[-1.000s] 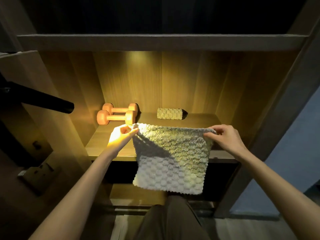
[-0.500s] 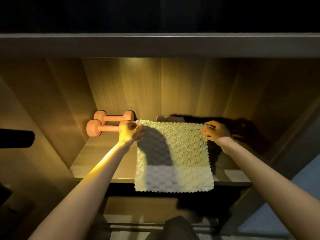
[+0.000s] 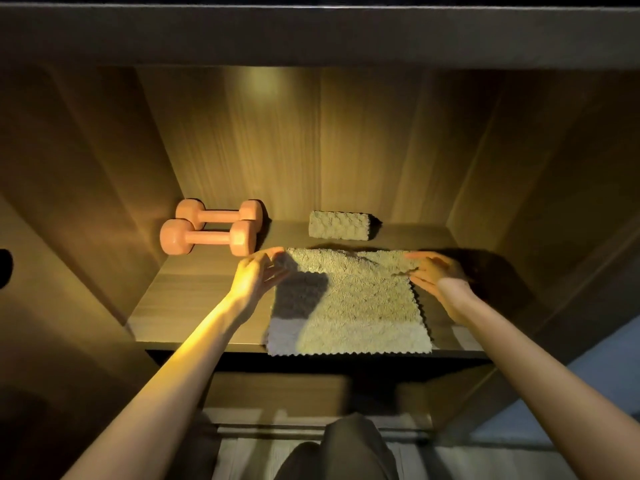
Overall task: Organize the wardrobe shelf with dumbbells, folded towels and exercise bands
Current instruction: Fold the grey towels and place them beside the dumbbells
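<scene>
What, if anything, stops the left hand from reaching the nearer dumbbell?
Probably nothing, so yes, it looks reachable. The left hand is at the far left corner of the spread towel. The nearer dumbbell lies just beyond it on the shelf, with nothing between.

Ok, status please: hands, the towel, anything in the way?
Left hand and right hand open at far corners of towel. Towel spread flat on shelf, near edge over the front. Dumbbells and folded towel behind, apart from it.
</scene>
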Demonstrator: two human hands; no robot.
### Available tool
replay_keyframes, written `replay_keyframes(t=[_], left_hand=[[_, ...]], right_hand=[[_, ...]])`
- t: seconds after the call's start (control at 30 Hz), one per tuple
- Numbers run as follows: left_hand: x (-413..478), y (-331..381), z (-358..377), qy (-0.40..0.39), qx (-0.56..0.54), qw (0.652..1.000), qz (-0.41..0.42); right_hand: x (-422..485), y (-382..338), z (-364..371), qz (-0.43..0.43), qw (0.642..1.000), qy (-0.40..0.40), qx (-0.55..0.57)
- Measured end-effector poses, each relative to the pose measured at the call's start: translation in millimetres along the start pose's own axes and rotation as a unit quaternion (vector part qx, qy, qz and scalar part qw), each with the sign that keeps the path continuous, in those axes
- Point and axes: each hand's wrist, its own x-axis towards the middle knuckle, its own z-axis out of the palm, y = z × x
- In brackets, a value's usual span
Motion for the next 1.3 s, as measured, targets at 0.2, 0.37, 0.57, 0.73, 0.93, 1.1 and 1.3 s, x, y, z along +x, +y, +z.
replay_keyframes(t=[0.2,0.37,0.57,0.73,0.93,1.1,1.3], left_hand=[[-36,-29,-20,0.02,0.004,0.999,-0.049],[-52,-49,-32,0.022,0.194,0.981,-0.014],[-65,-54,-38,-0.017,0.411,0.907,0.091],[-70,-57,-39,-0.017,0.464,0.874,0.143],[-70,-60,-39,-0.005,0.475,0.867,0.151],[-72,-63,-37,0.041,0.513,0.83,0.214],[-57,-67,-7,-0.044,0.609,0.727,0.314]], right_hand=[[-42,21,-9,0.022,0.997,-0.018,0.071],[-58,46,-13,0.004,1.0,-0.019,-0.013],[-68,58,-10,-0.077,0.979,-0.025,-0.187],[-71,60,-10,-0.112,0.96,0.0,-0.257],[-72,63,-8,-0.129,0.948,0.013,-0.292],[-73,65,-7,-0.169,0.925,0.047,-0.337],[-81,67,28,-0.279,0.847,-0.022,-0.452]])
